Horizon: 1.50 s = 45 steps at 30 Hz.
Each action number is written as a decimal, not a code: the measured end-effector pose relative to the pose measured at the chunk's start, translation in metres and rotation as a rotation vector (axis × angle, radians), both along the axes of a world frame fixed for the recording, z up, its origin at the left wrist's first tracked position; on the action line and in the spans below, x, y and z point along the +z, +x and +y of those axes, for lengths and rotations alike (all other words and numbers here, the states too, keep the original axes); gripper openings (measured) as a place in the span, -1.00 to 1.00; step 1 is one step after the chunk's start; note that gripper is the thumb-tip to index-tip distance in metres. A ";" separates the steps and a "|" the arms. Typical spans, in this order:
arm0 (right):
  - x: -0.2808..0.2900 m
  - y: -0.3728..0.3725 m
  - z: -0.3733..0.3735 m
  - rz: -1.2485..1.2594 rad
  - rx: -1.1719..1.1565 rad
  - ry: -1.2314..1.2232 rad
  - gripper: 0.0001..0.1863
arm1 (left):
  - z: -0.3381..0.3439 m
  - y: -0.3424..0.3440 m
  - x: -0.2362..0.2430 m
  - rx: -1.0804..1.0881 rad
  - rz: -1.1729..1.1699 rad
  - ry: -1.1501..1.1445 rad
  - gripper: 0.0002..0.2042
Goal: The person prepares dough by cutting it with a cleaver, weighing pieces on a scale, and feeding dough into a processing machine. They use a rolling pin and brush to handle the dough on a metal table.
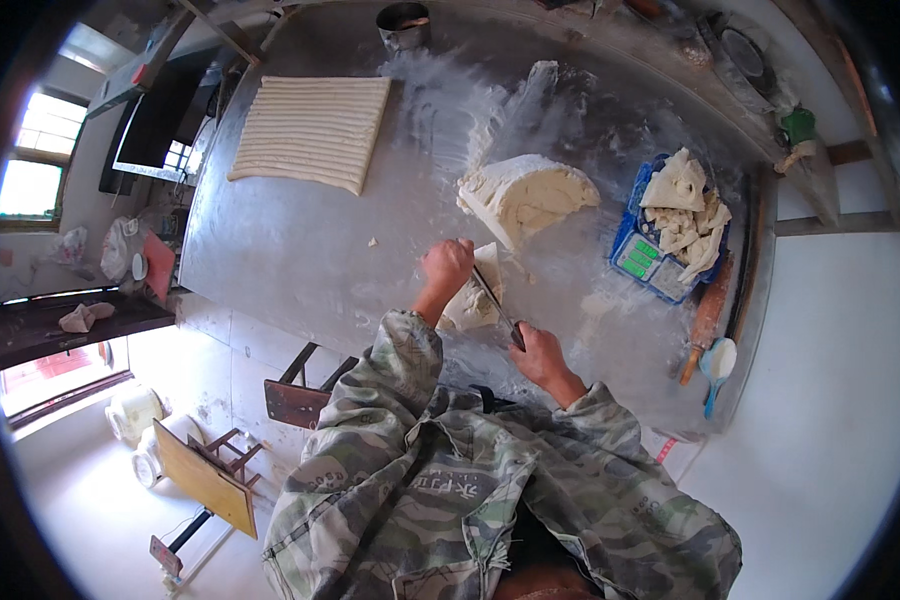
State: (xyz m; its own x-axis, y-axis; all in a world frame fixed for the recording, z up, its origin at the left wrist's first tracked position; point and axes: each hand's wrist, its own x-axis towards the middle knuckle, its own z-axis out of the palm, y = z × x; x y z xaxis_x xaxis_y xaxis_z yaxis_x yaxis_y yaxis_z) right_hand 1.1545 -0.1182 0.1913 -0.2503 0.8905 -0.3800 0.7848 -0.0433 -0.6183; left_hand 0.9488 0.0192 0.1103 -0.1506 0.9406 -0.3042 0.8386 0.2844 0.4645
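Note:
My right hand (542,357) is closed round the dark handle of a long knife (489,291). At the blade's far end my left hand (447,266) is closed, its fingers against the knife. The blade lies slantwise over a small piece of pale dough (473,306) on the metal table (300,240). Just beyond, a large floured mound of dough (530,195) shows a cut face toward me. Part of the small piece is hidden by my left hand and wrist.
Rows of dough strips (315,130) lie side by side at the far left. On the right, a blue digital scale (638,258) bears dough pieces (682,205). Beside it are a rolling pin (710,310) and a scoop of white powder (718,358). A metal pot (404,28) stands at the back.

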 end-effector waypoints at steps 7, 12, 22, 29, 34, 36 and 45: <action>-0.036 -0.003 -0.001 0.006 -0.054 0.014 -0.75 | 0.004 0.009 -0.028 -0.120 0.066 0.083 -0.57; -0.046 -0.017 0.012 0.026 0.006 -0.019 -0.74 | 0.010 -0.018 -0.080 -0.130 0.082 0.049 -0.59; -0.113 -0.035 -0.011 0.016 -0.048 0.159 -0.68 | -0.010 -0.016 -0.082 -0.115 0.136 0.373 -0.53; -0.094 0.014 -0.007 0.148 -0.117 0.077 -0.73 | -0.003 -0.026 -0.052 0.063 -0.590 0.063 -0.34; -0.029 0.092 -0.069 0.357 -0.283 -0.116 -0.77 | -0.004 0.024 -0.040 -0.153 -0.064 -0.129 -0.29; -0.015 0.121 -0.091 0.482 -0.437 -0.262 -0.77 | -0.010 0.063 -0.027 -0.190 0.046 -0.137 -0.23; -0.057 0.195 -0.108 0.739 -0.666 -0.355 -0.81 | 0.011 0.093 -0.022 0.053 0.162 -0.320 -0.18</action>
State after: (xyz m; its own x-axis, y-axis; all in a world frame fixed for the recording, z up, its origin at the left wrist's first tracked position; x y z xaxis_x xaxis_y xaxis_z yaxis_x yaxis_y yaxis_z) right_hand 1.3490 -0.2264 0.1345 -0.0276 0.8008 -0.5982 -0.0309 -0.5989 -0.8002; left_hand 1.0413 0.0303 0.0879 -0.2672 0.7910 -0.5503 0.8741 0.4394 0.2071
